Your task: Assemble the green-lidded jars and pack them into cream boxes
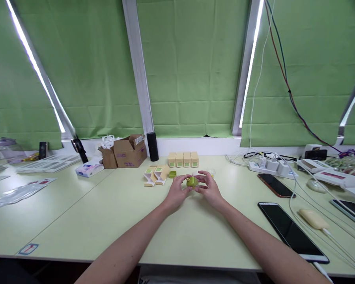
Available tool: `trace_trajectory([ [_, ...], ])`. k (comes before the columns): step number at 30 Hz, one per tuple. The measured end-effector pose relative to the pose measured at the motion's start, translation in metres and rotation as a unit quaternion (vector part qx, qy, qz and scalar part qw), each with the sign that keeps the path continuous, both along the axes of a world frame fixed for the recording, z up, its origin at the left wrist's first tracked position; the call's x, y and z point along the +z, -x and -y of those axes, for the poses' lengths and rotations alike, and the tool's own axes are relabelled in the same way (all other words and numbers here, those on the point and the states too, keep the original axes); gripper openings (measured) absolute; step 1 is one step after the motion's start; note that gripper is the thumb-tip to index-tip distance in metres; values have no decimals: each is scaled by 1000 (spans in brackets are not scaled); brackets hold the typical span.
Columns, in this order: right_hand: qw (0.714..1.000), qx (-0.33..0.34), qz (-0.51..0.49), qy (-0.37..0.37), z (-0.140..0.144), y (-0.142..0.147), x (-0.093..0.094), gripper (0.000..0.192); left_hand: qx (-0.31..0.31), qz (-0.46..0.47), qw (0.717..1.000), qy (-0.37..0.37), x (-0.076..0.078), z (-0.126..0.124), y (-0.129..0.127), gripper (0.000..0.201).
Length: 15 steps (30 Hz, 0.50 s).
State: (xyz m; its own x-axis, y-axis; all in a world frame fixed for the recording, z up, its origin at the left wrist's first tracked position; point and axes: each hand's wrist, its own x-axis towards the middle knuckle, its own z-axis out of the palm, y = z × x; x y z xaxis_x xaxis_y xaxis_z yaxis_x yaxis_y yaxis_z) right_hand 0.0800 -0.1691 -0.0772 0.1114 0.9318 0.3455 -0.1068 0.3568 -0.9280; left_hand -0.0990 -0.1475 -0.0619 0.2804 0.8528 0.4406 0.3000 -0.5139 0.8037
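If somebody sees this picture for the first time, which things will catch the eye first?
First, the left hand and the right hand, meeting at the table's centre around a small green object. Behind them stands a row of four small cream boxes near the window sill. On the right lie two dark phones among white cables.

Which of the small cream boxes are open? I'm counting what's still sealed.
The two lying flat, flaps splayed, left of the hands. The four in the row by the window stand upright and closed.
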Motion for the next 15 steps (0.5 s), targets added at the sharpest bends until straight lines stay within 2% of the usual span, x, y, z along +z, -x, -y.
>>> trace_trajectory([
  [7, 995, -97, 16, 18, -4, -8, -1, 58, -16, -91, 994, -54, -8, -4, 3, 40],
  [11, 992, -123, 31, 12, -7, -10, -3, 52, -18, -148, 987, -67, -10, -3, 4, 41],
  [15, 989, -140, 43, 3, -8, -11, -5, 47, -2, -184, 980, -70, -6, 0, 5, 50],
])
